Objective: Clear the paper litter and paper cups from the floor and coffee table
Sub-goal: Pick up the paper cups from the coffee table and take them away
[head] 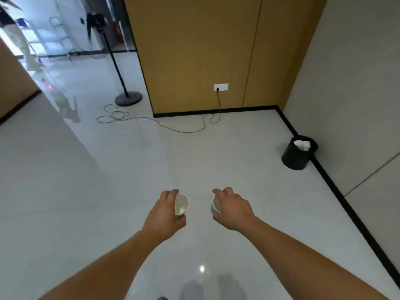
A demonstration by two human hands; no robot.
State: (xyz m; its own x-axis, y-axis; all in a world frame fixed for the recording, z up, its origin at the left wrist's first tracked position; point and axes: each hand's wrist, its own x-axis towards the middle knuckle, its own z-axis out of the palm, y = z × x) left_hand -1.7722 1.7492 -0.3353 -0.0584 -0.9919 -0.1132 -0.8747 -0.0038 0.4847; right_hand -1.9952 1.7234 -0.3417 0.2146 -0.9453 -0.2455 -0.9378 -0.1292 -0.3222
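Note:
My left hand (165, 213) grips a white paper cup (181, 205), its mouth turned to the right so the inside shows. My right hand (232, 207) grips a second white paper cup (216, 205), mostly hidden behind the fingers, with its mouth turned left. Both hands are held out in front of me above the pale tiled floor. A black waste bin (297, 155) stands against the right wall, ahead and to the right of my hands, with crumpled white paper (302, 145) inside it.
A black cable (184, 129) lies in loops across the floor from a wall socket (220, 87) in the yellow partition. A pole stand with a round base (128, 98) is at the back left. A person's legs show at the far top left.

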